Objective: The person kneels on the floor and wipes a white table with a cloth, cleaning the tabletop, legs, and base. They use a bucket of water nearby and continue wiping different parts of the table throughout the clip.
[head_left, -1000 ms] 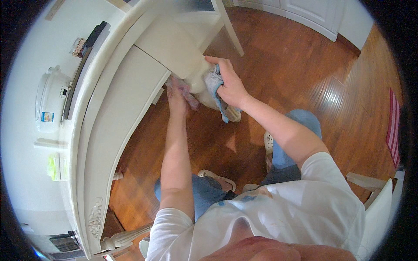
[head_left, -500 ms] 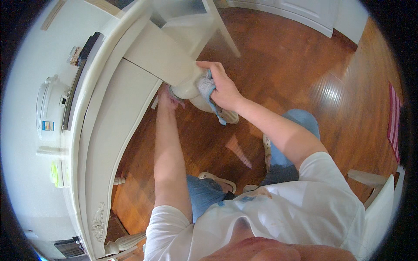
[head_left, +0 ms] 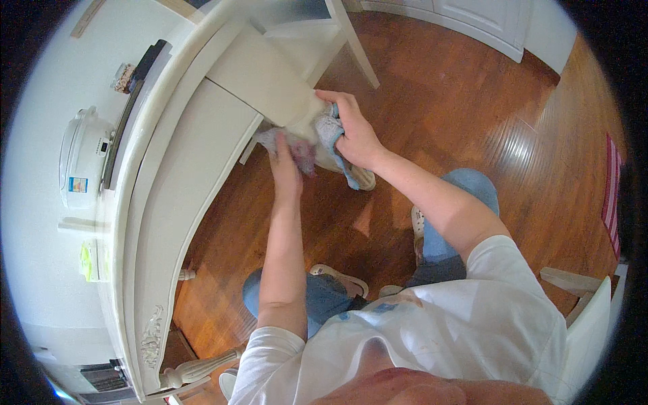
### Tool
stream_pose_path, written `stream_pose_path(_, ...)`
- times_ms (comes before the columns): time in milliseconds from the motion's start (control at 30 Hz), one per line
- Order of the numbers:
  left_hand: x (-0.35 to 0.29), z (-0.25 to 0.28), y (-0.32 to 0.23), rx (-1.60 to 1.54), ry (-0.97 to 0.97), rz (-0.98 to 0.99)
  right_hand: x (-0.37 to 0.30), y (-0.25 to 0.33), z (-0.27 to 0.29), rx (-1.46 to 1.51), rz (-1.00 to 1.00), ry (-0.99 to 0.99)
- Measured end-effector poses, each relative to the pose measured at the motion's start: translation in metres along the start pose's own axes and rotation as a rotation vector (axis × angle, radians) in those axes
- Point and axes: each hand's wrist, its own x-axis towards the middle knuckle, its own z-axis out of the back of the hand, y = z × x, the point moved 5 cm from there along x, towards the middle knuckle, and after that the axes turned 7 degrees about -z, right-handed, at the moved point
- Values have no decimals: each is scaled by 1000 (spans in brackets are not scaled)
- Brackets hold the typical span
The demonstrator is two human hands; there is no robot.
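On the table (head_left: 182, 155), at its left, sit a white cooker (head_left: 84, 162), a green pack (head_left: 88, 262) nearer the person and a jar (head_left: 123, 78) farther off. Below the table's corner, the left hand (head_left: 287, 169) reaches to the left side of the table's leg (head_left: 304, 128), fingers closed on a pinkish cloth (head_left: 304, 155) against it; how tightly, the blur does not tell. At the leg's right side, the right hand (head_left: 359, 138) curls its fingers round a blue-edged grey cloth (head_left: 330, 131), one finger stretched toward the table's corner. Right of the table are shoes (head_left: 418, 226), a white cabinet (head_left: 479, 27) across the floor and, well apart, a striped mat (head_left: 612, 196).
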Motion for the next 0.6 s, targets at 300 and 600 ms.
stream_pose_path(300, -19, -31, -39, 691, -27, -379, -1, 0, -3, 28, 33, -40)
stream_pose_path(600, 12, 7, 2, 29, -210, -263, -4, 4, -2, 26, 44, -73)
